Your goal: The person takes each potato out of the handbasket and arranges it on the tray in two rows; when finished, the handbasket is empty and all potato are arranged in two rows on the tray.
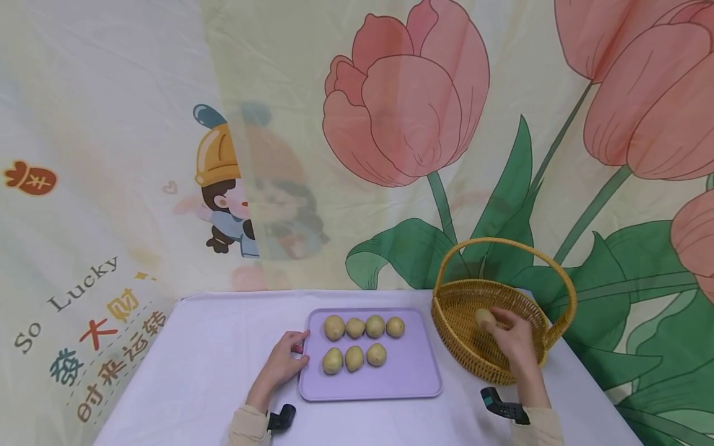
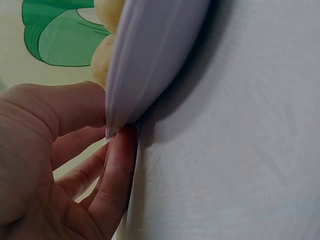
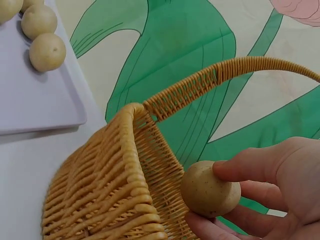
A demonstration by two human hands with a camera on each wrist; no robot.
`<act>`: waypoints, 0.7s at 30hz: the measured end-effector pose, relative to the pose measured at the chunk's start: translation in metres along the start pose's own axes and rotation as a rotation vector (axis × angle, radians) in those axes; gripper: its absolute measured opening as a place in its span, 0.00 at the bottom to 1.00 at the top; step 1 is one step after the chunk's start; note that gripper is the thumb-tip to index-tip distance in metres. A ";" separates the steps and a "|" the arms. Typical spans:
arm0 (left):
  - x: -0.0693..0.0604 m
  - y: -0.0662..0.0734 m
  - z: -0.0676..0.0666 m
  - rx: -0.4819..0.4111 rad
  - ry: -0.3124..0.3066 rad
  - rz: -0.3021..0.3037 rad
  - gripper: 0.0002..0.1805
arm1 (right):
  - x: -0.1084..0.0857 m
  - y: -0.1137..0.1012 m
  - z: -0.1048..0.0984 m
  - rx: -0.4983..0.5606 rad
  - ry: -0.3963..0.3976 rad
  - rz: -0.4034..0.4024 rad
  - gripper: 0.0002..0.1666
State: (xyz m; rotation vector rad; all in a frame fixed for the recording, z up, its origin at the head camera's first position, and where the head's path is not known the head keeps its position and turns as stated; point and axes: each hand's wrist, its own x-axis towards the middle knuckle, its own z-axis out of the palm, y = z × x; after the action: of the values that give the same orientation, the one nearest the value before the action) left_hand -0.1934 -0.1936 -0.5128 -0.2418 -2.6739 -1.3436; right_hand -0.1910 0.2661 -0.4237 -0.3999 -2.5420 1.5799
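Note:
My right hand [image 1: 514, 337] pinches a small round potato [image 3: 210, 189] between thumb and fingers. It is over the wicker basket [image 1: 463, 356], inside the line of its rim. In the right wrist view the basket's woven side [image 3: 95, 180] stands just left of the potato. At the left edge of the purple tray [image 1: 413, 378], my left hand [image 1: 283, 362] grips the rim. The left wrist view shows the thumb against the rim [image 2: 117, 95] and a finger underneath. Several potatoes [image 1: 354, 358] lie on the tray in two rows, the nearer row holding three.
A white cloth covers the table [image 1: 212, 334]. The basket's tall arched handle [image 1: 502, 243] rises above its opening, to the tray's right. Behind the table hangs a curtain [image 1: 390, 235] printed with tulips and cartoon figures.

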 end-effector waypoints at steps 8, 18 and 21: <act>0.000 -0.001 0.000 -0.005 0.002 0.014 0.31 | -0.008 -0.004 0.004 -0.015 -0.009 -0.011 0.32; -0.002 0.001 -0.001 -0.017 -0.004 0.015 0.31 | -0.017 -0.004 0.008 -0.033 -0.005 -0.038 0.31; -0.002 0.001 -0.002 -0.013 -0.004 0.015 0.31 | -0.019 -0.005 0.009 -0.030 0.000 -0.036 0.31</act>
State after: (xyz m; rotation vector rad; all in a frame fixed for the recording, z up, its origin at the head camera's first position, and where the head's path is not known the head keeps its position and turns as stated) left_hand -0.1910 -0.1942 -0.5112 -0.2657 -2.6616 -1.3577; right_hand -0.1756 0.2506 -0.4230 -0.3552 -2.5606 1.5316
